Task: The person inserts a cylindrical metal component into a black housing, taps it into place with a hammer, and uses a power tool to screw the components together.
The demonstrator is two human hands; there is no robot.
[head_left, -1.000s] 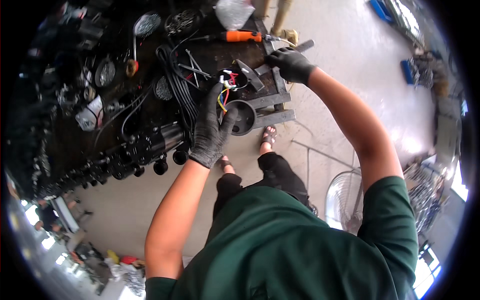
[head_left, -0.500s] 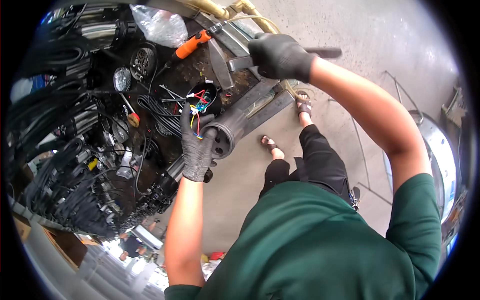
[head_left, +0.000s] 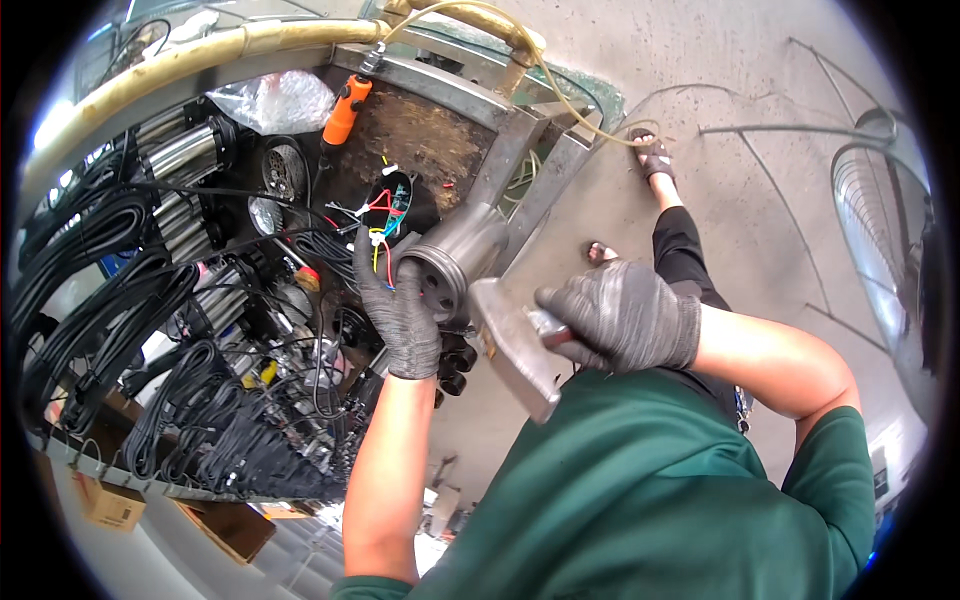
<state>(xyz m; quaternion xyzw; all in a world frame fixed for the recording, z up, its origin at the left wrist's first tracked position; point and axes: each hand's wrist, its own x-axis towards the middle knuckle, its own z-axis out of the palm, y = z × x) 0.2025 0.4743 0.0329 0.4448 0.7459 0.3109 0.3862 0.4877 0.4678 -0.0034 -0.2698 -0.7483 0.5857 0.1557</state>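
A grey metal cylinder [head_left: 470, 245] with a ribbed rim and holes in its end face lies at the bench's near edge. My left hand [head_left: 402, 315], in a dark knit glove, is closed on its open end, the fingers by thin coloured wires [head_left: 380, 245]. These wires run to a black round housing [head_left: 415, 210] with a green circuit board inside. My gloved right hand [head_left: 632, 318] grips a hammer by its handle. The broad metal hammer head [head_left: 512, 345] is just right of the cylinder's end; whether they touch I cannot tell.
An orange air tool [head_left: 347, 110] with a hose lies on the worn bench top [head_left: 425, 135]. Coiled black cables [head_left: 90, 260] and metal cylinders crowd the left. A clear plastic bag [head_left: 275, 103] sits behind. Thin metal rods [head_left: 770, 190] stand on the floor at right.
My right hand has brought the hammer from the far side of the bench down toward me, beside the cylinder's end. My left hand stays at the cylinder. The whole view has shifted.
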